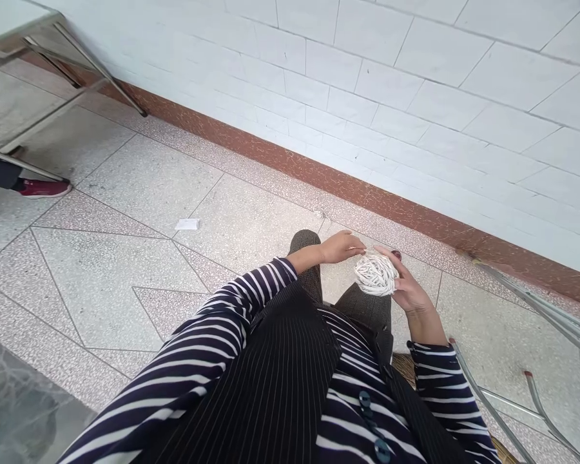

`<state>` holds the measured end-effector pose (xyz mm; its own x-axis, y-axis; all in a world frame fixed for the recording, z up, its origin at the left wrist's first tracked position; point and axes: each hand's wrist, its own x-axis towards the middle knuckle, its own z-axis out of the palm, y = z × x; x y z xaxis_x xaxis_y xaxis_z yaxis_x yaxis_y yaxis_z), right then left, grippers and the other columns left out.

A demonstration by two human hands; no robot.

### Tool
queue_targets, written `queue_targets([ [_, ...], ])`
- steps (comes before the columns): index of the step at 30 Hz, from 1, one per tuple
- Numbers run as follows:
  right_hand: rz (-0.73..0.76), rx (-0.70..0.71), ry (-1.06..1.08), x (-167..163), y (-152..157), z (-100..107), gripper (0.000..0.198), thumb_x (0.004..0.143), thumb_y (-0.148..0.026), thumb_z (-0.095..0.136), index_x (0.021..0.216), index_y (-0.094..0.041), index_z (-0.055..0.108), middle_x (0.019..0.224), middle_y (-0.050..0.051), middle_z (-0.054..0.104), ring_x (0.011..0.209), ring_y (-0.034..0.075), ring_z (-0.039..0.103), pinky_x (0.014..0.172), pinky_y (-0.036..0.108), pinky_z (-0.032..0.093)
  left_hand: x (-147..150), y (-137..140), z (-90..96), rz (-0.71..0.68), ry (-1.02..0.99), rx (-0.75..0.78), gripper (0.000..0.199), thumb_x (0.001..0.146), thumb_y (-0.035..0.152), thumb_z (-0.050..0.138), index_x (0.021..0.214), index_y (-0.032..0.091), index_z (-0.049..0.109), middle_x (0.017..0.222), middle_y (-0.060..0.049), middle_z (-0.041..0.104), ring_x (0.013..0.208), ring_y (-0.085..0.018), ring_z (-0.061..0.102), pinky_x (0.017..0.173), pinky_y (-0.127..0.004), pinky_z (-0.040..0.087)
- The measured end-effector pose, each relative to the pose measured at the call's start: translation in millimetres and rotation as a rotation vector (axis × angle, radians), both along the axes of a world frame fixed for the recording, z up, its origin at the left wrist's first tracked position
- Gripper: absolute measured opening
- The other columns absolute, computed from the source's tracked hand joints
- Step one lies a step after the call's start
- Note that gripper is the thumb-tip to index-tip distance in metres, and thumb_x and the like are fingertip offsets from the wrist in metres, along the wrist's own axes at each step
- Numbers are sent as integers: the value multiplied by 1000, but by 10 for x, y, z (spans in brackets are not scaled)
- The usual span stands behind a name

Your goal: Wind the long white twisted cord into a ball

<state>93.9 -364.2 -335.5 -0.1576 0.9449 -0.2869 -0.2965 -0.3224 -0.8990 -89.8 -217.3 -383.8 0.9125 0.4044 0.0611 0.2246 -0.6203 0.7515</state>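
A ball of white cord (pixel 376 274) is held above my lap, its strands wound over each other in many directions. My right hand (pixel 410 290) cups it from the right side, with fingers curved along its far and near edges. At the ball's upper left, my left hand (pixel 341 247) is closed with thumb and fingertips pinched together, apparently on a strand of the cord. That strand is too thin to follow clearly. On the floor beyond my knees lies a loose bit of white cord (pixel 321 214).
A metal-legged table (pixel 80 51) stands at the upper left, with another person's red shoe (pixel 46 188) near it. A small white card (pixel 187 224) lies on the floor. Metal tubing (pixel 536 299) is at the right, and a tiled wall (pixel 367 84) runs along the far side.
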Motion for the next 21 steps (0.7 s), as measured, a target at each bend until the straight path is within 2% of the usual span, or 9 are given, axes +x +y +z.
queue_targets([
  [3, -67, 12, 34, 19, 45, 120, 75, 56, -45, 83, 126, -28, 62, 125, 6, 67, 117, 32, 60, 101, 45, 46, -10, 45, -91, 33, 7, -26, 22, 99, 27, 50, 99, 18, 69, 107, -5, 73, 102, -19, 65, 109, -36, 29],
  [6, -141, 43, 90, 37, 90, 252, 76, 51, -48, 84, 121, -27, 65, 119, 7, 70, 119, 35, 59, 104, 50, 45, -4, 105, -171, 94, 3, -40, 22, 98, 27, 51, 96, 18, 71, 101, -5, 74, 96, -19, 66, 104, -34, 34],
  [9, -218, 63, 105, 34, 108, 387, 76, 47, -47, 85, 118, -25, 67, 122, 8, 69, 124, 36, 56, 108, 52, 42, 15, 173, -189, 168, -37, -69, 23, 96, 30, 53, 98, 17, 72, 101, -6, 74, 94, -19, 66, 94, -30, 41],
  [13, -370, 97, 129, 15, 76, 579, 72, 49, -47, 83, 117, -28, 68, 127, 7, 67, 128, 36, 54, 112, 58, 36, -5, 258, -138, 228, -81, -195, 25, 94, 30, 52, 99, 16, 73, 100, -4, 74, 92, -19, 66, 82, -26, 45],
  [17, -542, 171, 184, 11, 22, 755, 64, 53, -46, 80, 115, -32, 68, 128, 5, 67, 135, 36, 47, 115, 62, 30, -73, 318, -101, 205, -100, -281, 29, 96, 30, 47, 96, 16, 72, 99, -3, 74, 91, -17, 66, 83, -25, 45],
  [21, -619, 123, 200, -2, 6, 839, 64, 51, -50, 80, 111, -32, 70, 125, 5, 68, 134, 38, 46, 113, 68, 28, -81, 405, -116, 212, -113, -243, 27, 94, 30, 50, 103, 17, 72, 105, -3, 73, 97, -17, 65, 86, -24, 45],
])
